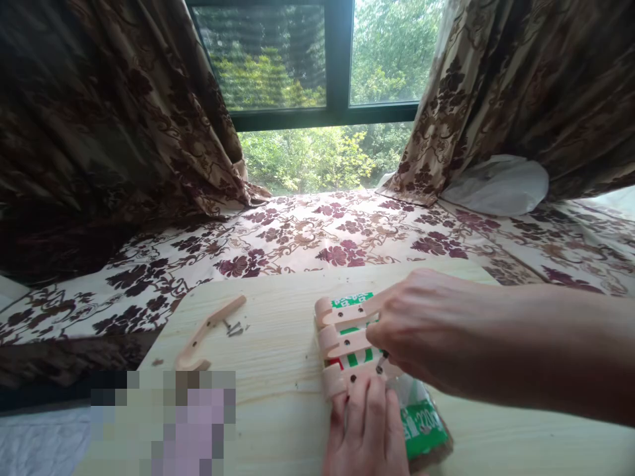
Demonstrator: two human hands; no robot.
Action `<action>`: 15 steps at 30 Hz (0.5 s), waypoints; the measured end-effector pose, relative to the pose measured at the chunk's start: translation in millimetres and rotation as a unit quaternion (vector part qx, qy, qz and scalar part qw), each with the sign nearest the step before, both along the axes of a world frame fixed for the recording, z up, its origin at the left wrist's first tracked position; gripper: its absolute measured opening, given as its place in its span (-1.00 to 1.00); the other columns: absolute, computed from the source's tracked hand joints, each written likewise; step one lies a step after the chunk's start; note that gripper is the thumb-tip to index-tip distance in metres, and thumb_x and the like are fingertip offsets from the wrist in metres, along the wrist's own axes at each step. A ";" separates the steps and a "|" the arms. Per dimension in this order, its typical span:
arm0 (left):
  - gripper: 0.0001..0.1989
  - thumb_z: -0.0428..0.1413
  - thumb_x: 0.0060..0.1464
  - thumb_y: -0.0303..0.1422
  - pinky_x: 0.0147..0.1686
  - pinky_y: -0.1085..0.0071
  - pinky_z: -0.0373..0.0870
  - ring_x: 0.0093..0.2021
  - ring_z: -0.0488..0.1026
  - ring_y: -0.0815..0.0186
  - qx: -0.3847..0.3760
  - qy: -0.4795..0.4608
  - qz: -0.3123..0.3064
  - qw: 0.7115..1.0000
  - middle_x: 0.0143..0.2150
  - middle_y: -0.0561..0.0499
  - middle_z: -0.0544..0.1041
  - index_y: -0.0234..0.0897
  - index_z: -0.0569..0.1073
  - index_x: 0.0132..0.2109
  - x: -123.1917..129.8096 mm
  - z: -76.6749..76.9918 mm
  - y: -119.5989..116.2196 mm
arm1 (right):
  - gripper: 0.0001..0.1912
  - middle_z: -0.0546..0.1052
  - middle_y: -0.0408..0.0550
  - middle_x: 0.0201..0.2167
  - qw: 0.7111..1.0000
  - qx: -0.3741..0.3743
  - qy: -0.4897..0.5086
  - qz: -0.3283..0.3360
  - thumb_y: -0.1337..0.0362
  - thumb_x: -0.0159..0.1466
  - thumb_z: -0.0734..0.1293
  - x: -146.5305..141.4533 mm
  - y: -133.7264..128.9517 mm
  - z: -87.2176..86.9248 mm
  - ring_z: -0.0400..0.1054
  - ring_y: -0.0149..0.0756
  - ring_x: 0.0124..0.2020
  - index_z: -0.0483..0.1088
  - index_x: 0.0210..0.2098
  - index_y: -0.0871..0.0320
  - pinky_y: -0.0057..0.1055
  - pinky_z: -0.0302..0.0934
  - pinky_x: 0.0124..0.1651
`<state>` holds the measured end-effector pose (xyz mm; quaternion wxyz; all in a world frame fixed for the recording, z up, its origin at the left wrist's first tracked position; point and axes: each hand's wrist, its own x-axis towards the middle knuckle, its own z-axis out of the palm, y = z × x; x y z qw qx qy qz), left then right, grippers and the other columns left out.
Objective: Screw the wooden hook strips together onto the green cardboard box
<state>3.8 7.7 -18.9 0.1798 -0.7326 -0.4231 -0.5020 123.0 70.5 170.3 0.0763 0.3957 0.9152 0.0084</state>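
Note:
Three pale wooden hooks (358, 344) with dark screw holes lie side by side across a green and white plastic package (426, 423). My left hand (367, 423) reaches in from the bottom, its fingers pressed together on the nearest hook and holding it against the package. From the right comes my right hand (401, 324), closed above the same hook, pinching a small metal screw (381, 359) at one of its holes. The right fingertips are partly hidden behind the hand. Another wooden hook (208, 330) lies loose on the left, with several screws (235, 328) beside it.
Everything rests on a light wooden board (268, 396) with rounded corners. Behind it spreads a flowered cloth (317, 231) below a window (337, 66) between patterned curtains (431, 132). A white bag (501, 185) lies back right. A pixelated patch hides the lower left.

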 end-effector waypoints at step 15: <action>-0.63 -0.21 0.09 -0.62 0.13 0.40 0.14 -0.09 0.44 0.42 0.034 0.000 0.016 0.999 -0.28 0.09 0.56 -0.26 0.46 -0.36 7.3 0.3 6.3 | -0.85 0.34 -0.22 -0.60 0.993 -0.076 -0.063 0.070 0.49 0.09 0.29 -8.8 5.0 22.1 0.01 -0.42 -0.65 0.32 -0.51 0.12 -0.41 -0.12 -0.59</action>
